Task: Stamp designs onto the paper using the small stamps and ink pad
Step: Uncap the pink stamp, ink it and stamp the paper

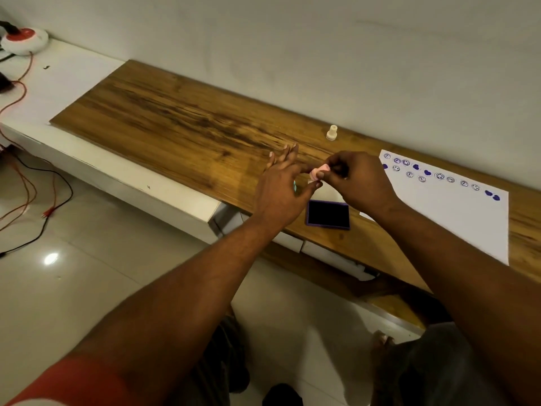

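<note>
Both hands meet over the wooden board [175, 112] on a small pink stamp [318, 173]. My right hand [357, 180] pinches its right end. My left hand [281, 189] touches its left end with thumb and forefinger, the other fingers spread upward. Just below them lies the open ink pad [328, 214], a dark pad in a purple case. The white paper [456, 218] lies to the right, with blue smiley and heart prints along its far edge. A cream stamp [331, 132] stands upright behind the hands. Something small and teal shows under my left hand.
The board rests on a low white ledge [73, 74] against the wall. At the far left sit a white and red round device [25, 39] and red and black cables [35, 186] trailing onto the tiled floor. My knees and a foot are below.
</note>
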